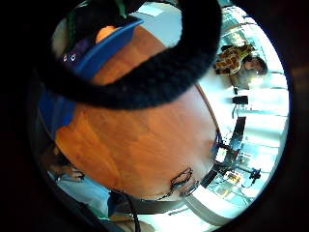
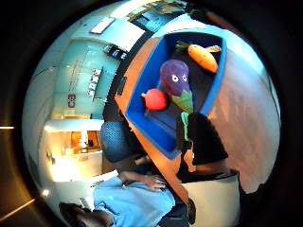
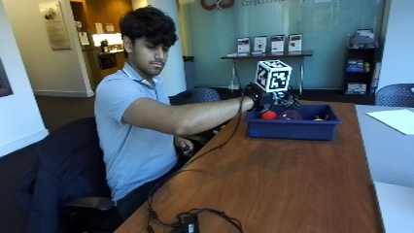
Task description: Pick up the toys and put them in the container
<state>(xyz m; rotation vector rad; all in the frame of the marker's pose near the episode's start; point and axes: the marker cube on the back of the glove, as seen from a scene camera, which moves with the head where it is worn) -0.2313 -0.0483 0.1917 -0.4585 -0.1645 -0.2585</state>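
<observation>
A blue container (image 3: 292,127) stands on the wooden table (image 3: 291,179) toward its far end. Inside lie a red round toy (image 3: 268,115), a purple eggplant toy (image 3: 290,114) and an orange carrot toy (image 3: 317,117). The thumb side palm view looks down into the container (image 2: 142,85) at the red toy (image 2: 156,99), the eggplant (image 2: 175,75) and the carrot (image 2: 202,56). My gloved right hand (image 3: 259,101) hovers over the container's near left corner, arm stretched out. A thin green strip (image 2: 184,125) shows beside the glove (image 2: 206,139); what it is stays unclear.
White paper (image 3: 394,119) lies on the table's far right side. Office chairs stand behind the table (image 3: 197,94) and at the far right (image 3: 396,94). Bare wood stretches from the container to the near edge.
</observation>
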